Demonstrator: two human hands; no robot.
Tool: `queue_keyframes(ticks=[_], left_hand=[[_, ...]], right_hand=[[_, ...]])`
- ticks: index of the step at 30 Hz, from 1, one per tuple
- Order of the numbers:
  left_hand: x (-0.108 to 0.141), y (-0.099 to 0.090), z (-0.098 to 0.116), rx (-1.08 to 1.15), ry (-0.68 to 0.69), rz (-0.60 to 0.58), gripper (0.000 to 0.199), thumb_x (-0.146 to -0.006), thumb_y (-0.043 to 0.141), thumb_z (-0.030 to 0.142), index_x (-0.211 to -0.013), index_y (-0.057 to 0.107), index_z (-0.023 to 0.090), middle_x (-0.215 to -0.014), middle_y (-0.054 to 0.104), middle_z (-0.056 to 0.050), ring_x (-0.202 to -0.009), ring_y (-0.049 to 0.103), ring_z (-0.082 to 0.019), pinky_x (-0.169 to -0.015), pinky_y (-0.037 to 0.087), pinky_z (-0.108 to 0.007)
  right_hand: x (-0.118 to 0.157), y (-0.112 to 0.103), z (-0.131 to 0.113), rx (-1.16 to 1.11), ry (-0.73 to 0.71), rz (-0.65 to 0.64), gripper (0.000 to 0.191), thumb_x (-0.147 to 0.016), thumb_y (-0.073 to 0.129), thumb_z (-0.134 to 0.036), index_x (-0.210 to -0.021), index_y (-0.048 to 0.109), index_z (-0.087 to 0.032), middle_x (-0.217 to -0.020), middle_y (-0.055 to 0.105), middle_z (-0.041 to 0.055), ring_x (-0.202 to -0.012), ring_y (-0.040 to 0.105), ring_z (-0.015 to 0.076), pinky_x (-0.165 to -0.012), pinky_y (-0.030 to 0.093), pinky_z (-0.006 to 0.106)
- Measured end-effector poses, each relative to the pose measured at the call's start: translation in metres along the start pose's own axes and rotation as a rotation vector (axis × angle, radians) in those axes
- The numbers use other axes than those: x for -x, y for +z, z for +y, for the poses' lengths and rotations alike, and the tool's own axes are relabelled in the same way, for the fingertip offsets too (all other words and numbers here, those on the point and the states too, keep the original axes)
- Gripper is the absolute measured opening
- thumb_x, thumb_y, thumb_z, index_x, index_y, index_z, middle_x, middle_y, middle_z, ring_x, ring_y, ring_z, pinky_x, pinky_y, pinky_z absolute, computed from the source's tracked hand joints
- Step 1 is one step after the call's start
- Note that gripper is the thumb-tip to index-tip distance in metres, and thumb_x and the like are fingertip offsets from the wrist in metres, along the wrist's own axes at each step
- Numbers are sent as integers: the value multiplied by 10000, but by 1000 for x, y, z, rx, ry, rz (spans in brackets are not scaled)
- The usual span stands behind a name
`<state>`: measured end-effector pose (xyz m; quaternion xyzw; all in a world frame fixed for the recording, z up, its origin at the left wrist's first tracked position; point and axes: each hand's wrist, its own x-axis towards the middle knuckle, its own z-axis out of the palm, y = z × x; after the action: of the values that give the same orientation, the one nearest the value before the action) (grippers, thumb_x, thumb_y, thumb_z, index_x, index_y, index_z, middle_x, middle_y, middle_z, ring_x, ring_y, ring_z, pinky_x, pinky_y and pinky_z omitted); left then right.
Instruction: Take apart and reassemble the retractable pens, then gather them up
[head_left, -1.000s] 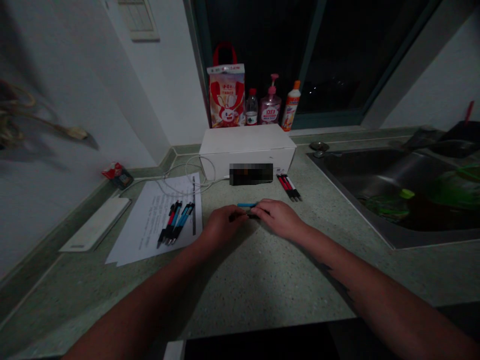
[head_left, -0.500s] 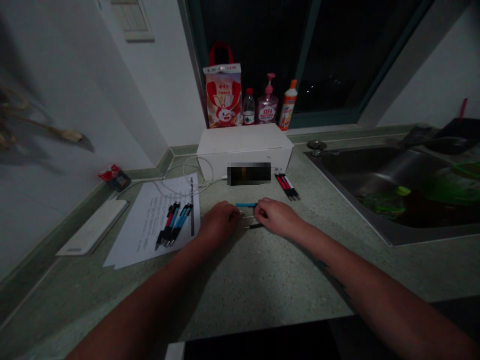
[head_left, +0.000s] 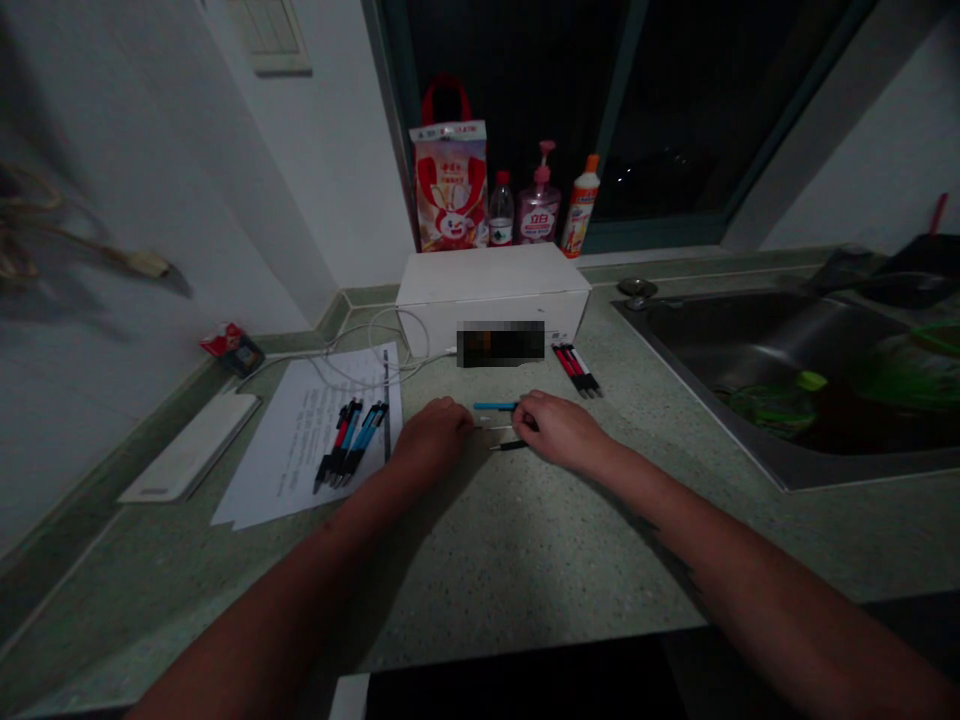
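Two hands meet over pen parts on a cluttered counter.
The blue tube (head_left: 493,406), thin rod (head_left: 495,428) and black grip (head_left: 507,446) lie between the left hand (head_left: 436,436) and right hand (head_left: 559,428); the left fingers bend together at the rod's left end, the right curl over the parts' right ends, and I cannot tell how tightly either closes or what it grips. Beyond, a blurred dark object (head_left: 500,346) stands before a white box (head_left: 491,275), blocking the far side, with three pens (head_left: 577,371) just right of it. More pens (head_left: 351,446) lie on papers (head_left: 300,440) at left, a cable (head_left: 352,378) loops behind, and the sink (head_left: 750,450) bounds the right.
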<state>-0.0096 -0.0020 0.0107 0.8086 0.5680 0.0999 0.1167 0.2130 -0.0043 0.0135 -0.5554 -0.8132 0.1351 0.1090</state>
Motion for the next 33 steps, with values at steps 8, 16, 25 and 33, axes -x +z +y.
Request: queue_keyframes(ticks=[8, 16, 25, 33], left_hand=[[0, 0, 10, 27, 1, -1, 184, -952, 571, 198, -890, 744, 195, -954, 692, -83, -931, 630, -246, -766, 452, -335], [-2, 12, 14, 52, 94, 25, 201, -951, 564, 177, -909, 760, 195, -939, 688, -75, -933, 625, -240, -787, 468, -341], [-10, 15, 7, -5, 117, 114, 244, -998, 559, 228, -1098, 781, 230, -1018, 710, -83, -1036, 619, -254, -872, 486, -350], [-12, 10, 6, -6, 77, 92, 218, -978, 560, 182, -953, 776, 204, -1005, 705, -89, -1025, 614, -257, -885, 483, -357]], right_hand=[[-1, 0, -1, -3, -4, 10, 154, -939, 574, -177, -908, 724, -190, -943, 681, 57, -775, 612, 163, -677, 379, 276], [-3, 5, -2, -14, -52, 3, 134, -946, 600, -177, -923, 730, -200, -952, 687, 52, -801, 637, 167, -702, 406, 270], [-8, 6, 6, -7, -145, 206, 275, -1024, 563, -233, -1251, 710, -188, -1217, 680, 108, -1142, 605, 237, -957, 454, 335], [-18, 11, 12, 149, -164, 141, 204, -999, 613, -239, -1119, 756, -156, -1151, 713, 121, -1100, 598, 270, -954, 452, 387]])
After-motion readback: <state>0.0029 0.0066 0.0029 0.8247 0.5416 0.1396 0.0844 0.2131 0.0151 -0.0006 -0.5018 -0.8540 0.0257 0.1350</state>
